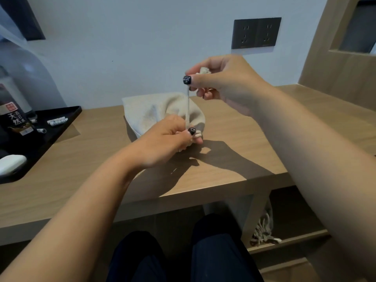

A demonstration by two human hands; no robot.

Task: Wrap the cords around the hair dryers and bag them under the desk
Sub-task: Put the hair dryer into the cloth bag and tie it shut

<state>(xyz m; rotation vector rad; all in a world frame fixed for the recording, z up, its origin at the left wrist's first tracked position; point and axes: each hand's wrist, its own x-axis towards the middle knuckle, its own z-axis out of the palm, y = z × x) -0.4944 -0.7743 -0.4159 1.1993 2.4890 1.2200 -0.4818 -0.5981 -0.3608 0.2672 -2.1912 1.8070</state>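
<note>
A beige cloth drawstring bag lies on the wooden desk, bulging with something hidden inside. My left hand pinches the gathered neck of the bag at its near right end. My right hand is raised above it and pinches the drawstring, which runs taut and upright between the two hands. The string's knotted end pokes out of my right fist. A second beige drawstring bag sits on the shelf under the desk at the right. No hair dryer is visible.
A black tray at the left holds sachets, a dark bottle and a white object. A black double socket is on the wall. A wooden cabinet stands at the right. My knees are below the desk edge.
</note>
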